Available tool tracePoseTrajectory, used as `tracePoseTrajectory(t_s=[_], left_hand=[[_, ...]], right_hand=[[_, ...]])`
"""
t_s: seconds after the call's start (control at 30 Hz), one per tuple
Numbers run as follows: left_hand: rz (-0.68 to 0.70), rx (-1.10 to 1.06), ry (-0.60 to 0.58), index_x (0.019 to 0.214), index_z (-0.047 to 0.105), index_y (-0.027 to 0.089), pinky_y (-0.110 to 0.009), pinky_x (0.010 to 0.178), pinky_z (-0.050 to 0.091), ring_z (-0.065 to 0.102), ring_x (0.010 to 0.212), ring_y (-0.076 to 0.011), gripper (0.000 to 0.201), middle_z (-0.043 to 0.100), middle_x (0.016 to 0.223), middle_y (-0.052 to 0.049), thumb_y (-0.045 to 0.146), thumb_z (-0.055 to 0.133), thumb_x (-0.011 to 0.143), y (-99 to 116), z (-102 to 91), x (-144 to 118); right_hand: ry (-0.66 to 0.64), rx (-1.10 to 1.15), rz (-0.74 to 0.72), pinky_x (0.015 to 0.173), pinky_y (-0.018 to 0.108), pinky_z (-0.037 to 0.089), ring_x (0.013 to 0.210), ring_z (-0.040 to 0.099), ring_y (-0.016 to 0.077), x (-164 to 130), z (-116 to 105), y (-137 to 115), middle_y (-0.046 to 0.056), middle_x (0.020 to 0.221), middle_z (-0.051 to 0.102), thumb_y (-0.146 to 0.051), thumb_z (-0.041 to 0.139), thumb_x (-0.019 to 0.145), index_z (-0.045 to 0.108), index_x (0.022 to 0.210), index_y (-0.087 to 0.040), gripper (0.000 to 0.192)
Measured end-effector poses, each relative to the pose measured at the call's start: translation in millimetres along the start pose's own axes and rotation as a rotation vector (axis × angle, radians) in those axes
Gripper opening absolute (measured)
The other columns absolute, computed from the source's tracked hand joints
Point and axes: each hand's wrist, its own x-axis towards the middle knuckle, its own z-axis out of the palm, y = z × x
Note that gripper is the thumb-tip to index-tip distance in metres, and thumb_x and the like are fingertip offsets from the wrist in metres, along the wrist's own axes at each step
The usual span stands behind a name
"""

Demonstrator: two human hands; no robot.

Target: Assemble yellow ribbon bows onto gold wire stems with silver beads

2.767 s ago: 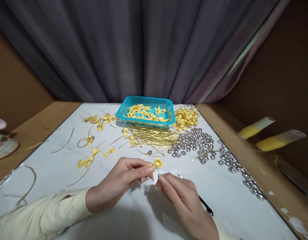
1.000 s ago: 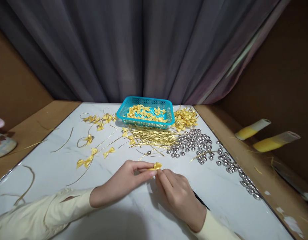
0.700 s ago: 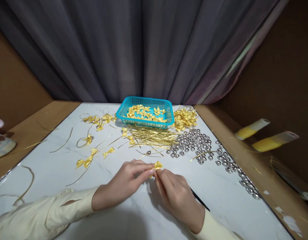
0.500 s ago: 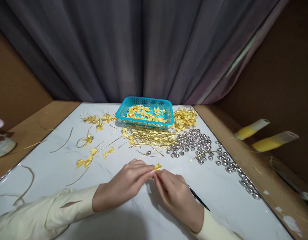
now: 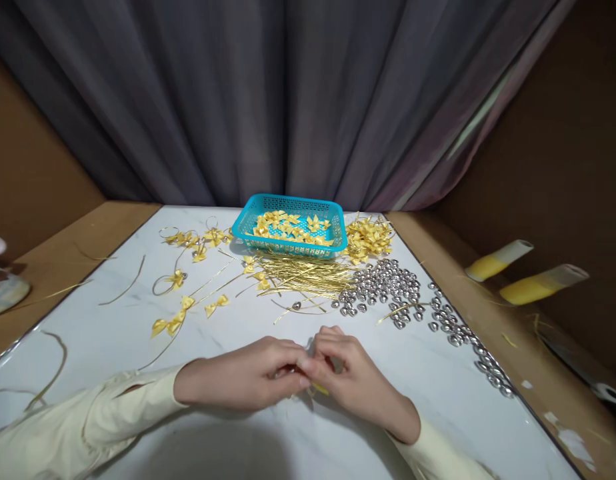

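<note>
**Pinching a yellow bow between both hands**

Meeting low over the white table (image 5: 113, 347), the left hand (image 5: 248, 380) and right hand (image 5: 353, 380) press their fingertips together. Both hands are curled nearly closed around a small yellow bow (image 5: 319, 388), of which only a sliver shows beneath the fingers. Which hand carries the grip cannot be told.

Beyond the hands lie:
- a bundle of gold wires (image 5: 308, 275);
- a heap of silver beads (image 5: 383, 288);
- a blue basket (image 5: 291, 203) holding more bows;
- loose finished bows (image 5: 169, 325) toward the left.
</note>
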Motion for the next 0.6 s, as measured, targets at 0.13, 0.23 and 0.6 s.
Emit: tracePoseTrajectory(t_s=[0.13, 0.23, 0.6], left_hand=[[-0.066, -0.097, -0.053, 0.084, 0.062, 0.014, -0.019, 0.053, 0.029, 0.035, 0.058, -0.0094, 0.017, 0.043, 0.064, 0.004, 0.025, 0.049, 0.084, -2, 2.5, 0], [-0.147, -0.242, -0.071, 0.082, 0.063, 0.013, -0.019, 0.051, 0.03, 0.036, 0.057, -0.0092, 0.022, 0.045, 0.062, 0.003, 0.031, 0.051, 0.084, -5, 3.5, 1], [-0.257, -0.491, 0.032, 0.076, 0.071, 0.011, -0.02, 0.057, 0.033, 0.045, 0.059, -0.0099, 0.022, 0.058, 0.063, 0.001, 0.033, 0.068, 0.071, -16, -0.3, 5]], right_hand=[[-0.157, 0.236, 0.108, 0.052, 0.023, 0.028, 0.052, 0.033, 0.0084, -2, 1, -1, -0.005, 0.05, 0.032, -0.05, 0.041, 0.088, 0.036, 0.05, -0.017, 0.051], [-0.221, 0.38, 0.221, 0.046, 0.022, 0.02, 0.05, 0.024, 0.007, -3, -2, -2, -0.006, 0.051, 0.025, -0.05, 0.044, 0.086, 0.036, 0.05, -0.016, 0.051], [-0.165, 0.507, 0.345, 0.044, 0.024, 0.012, 0.048, 0.017, 0.0058, -3, -3, 0, -0.007, 0.048, 0.019, -0.048, 0.055, 0.081, 0.029, 0.048, -0.017, 0.051]])
